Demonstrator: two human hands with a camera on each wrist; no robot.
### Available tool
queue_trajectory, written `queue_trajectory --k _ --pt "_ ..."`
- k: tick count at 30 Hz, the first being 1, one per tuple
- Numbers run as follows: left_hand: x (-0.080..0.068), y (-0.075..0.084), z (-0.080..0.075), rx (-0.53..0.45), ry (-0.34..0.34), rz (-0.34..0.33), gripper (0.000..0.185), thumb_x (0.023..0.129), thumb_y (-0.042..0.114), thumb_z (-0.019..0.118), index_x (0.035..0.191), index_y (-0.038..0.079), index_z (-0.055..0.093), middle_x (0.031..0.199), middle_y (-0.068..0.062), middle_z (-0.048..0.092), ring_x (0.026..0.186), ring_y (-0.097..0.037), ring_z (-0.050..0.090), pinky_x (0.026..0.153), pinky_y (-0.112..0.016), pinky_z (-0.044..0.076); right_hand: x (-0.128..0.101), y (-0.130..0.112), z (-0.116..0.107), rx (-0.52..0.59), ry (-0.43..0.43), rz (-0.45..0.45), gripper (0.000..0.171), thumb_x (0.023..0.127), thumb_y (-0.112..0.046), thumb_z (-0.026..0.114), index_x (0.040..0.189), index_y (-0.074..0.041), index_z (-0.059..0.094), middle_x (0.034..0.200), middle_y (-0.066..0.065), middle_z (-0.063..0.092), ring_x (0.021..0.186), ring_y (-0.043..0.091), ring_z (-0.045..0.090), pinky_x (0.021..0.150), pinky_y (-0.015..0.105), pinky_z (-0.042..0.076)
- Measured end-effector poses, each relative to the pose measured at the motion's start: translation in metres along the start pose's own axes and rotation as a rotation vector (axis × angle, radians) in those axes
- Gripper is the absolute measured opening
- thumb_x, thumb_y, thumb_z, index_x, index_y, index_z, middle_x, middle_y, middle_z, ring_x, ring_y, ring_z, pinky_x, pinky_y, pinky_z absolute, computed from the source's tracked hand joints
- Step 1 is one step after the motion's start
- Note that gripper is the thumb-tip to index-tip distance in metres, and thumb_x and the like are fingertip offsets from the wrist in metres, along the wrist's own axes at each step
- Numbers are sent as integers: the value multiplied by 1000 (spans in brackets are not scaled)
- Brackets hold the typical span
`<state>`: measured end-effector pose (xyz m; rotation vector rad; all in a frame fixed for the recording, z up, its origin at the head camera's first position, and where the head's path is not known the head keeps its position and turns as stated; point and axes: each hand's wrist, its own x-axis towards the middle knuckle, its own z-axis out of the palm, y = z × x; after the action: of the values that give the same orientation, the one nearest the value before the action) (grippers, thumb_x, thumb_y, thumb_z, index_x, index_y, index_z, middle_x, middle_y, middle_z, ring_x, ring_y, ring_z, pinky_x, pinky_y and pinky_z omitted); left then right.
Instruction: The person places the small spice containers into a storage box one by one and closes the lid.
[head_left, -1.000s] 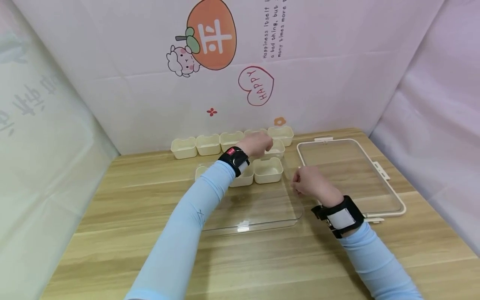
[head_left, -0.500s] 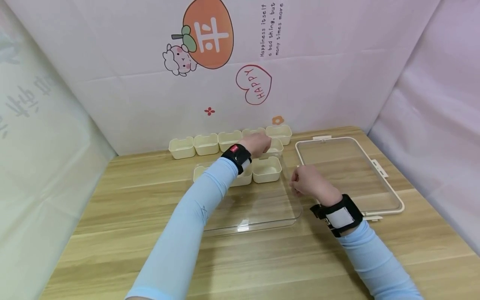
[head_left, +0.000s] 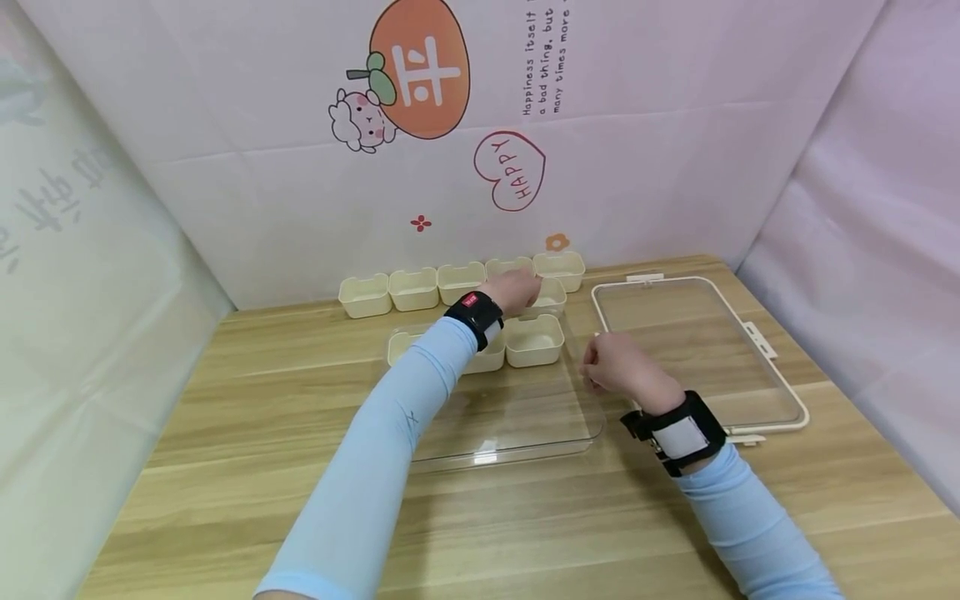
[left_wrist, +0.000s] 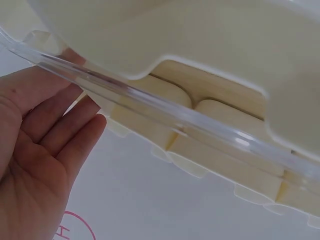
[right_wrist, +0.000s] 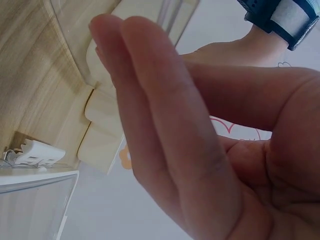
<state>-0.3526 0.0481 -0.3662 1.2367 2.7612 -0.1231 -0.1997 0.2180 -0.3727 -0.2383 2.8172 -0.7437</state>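
A clear plastic tray [head_left: 517, 417] lies mid-table with several cream cups in its far half. My left hand [head_left: 513, 290] reaches over the tray's back right corner, against the cream cup [head_left: 553, 293] there. In the left wrist view the left hand [left_wrist: 45, 150] has straight fingers beside the tray's clear rim [left_wrist: 150, 107], with a cream cup [left_wrist: 200, 30] close above. My right hand [head_left: 609, 362] sits at the tray's right edge. In the right wrist view the right hand [right_wrist: 165, 130] holds nothing, its fingers straight and together.
A row of cream cups [head_left: 413, 288] stands along the back wall behind the tray. A clear lid with a cream frame [head_left: 697, 350] lies flat to the right, near the table's right edge. Fabric walls close in the left, back and right sides.
Both hands keep their places; only the head view shifts slightly.
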Motion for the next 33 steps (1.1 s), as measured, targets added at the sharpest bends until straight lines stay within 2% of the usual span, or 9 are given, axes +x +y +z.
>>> queue_trajectory --k 5,12,16,21,28,33 --pt "0 -4 2 13 10 26 42 97 6 45 58 16 32 61 3 23 56 -10 25 53 -21 21 0 -1 1 -3 -2 -3 13 88 -9 63 79 1 64 67 7 64 57 13 59 53 24 45" --pt "-6 -8 -4 -19 18 61 38 86 -11 43 61 16 34 68 1 29 64 -13 30 57 -23 22 1 -1 0 9 -13 4 12 88 -8 63 80 0 64 70 10 65 59 14 60 54 24 46" --pt "-11 -10 -6 -40 28 72 35 85 -10 44 63 16 36 70 1 31 66 -14 32 58 -24 23 1 0 -1 1 -18 7 12 88 -8 63 80 0 63 70 10 65 59 14 59 54 24 46" --pt "-20 -14 -6 -65 68 41 34 82 -10 44 64 15 30 71 0 29 67 -14 31 60 -24 22 3 0 0 -14 -20 7 12 88 -9 62 80 0 63 69 8 64 59 14 59 54 24 45" --pt "-35 -17 -12 -94 131 6 30 87 -6 44 67 14 34 72 -1 31 69 -14 33 61 -25 23 2 -2 0 -11 -16 0 12 88 -8 62 80 0 62 70 9 64 59 15 61 54 24 45" --pt "-45 -21 -16 -121 178 20 32 80 -12 43 64 12 31 72 -2 33 66 -14 31 60 -24 22 1 -2 -1 1 -17 -5 12 89 -7 61 81 2 62 70 10 64 60 17 63 54 24 46"
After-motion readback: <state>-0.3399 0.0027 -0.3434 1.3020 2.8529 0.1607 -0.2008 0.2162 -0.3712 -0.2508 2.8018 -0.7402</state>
